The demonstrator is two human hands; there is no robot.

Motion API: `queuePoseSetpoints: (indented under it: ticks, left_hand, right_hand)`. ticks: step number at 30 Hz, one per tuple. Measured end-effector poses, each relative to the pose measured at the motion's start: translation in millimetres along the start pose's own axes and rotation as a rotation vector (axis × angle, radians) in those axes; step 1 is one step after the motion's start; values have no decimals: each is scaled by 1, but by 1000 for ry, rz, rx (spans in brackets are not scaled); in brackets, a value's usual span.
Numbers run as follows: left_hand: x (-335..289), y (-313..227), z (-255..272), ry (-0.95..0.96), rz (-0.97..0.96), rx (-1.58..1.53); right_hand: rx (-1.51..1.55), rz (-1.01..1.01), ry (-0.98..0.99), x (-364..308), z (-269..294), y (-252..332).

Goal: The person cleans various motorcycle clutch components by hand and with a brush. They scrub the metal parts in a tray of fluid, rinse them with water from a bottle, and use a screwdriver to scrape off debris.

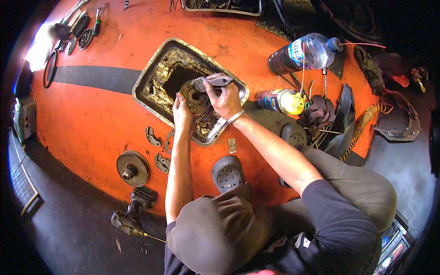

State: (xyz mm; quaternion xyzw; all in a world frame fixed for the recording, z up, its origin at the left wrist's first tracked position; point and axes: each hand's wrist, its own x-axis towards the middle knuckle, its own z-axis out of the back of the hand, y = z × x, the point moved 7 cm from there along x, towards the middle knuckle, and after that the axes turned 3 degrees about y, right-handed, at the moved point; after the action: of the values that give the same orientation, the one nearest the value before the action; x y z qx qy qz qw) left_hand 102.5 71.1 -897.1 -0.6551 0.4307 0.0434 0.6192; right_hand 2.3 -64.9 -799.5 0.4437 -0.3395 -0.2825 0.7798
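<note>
My left hand (183,113) grips the rim of a round, dark metal part (197,97) with a hole in its centre, tilted over a metal tray (151,101). In my right hand (225,101) is a grey-handled brush (219,81), its handle end pointing right. The brush's far end lies against or just above the part's upper edge; its bristles are hard to make out. Brownish, oily grime coats the tray's inside. My fingers partly cover the metal part.
Left of my legs are curved metal shoes (161,162), a pulley disc (133,168) and a cordless drill (130,217). On the right stand a spray can (280,101) and a plastic bottle (305,54), near a dark rag (318,112) and a coiled yellow hose (366,123).
</note>
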Motion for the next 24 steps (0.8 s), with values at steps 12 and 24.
queuePoseSetpoints:
  ticks: [12, 24]
  left_hand:
    - [-2, -13, 24, -89, -119, 83]
    - [-10, -19, 16, -41, -121, 159]
  right_hand:
    - [-9, -48, 78, 1, 5, -3]
    - [-11, -34, 30, -3, -3, 3]
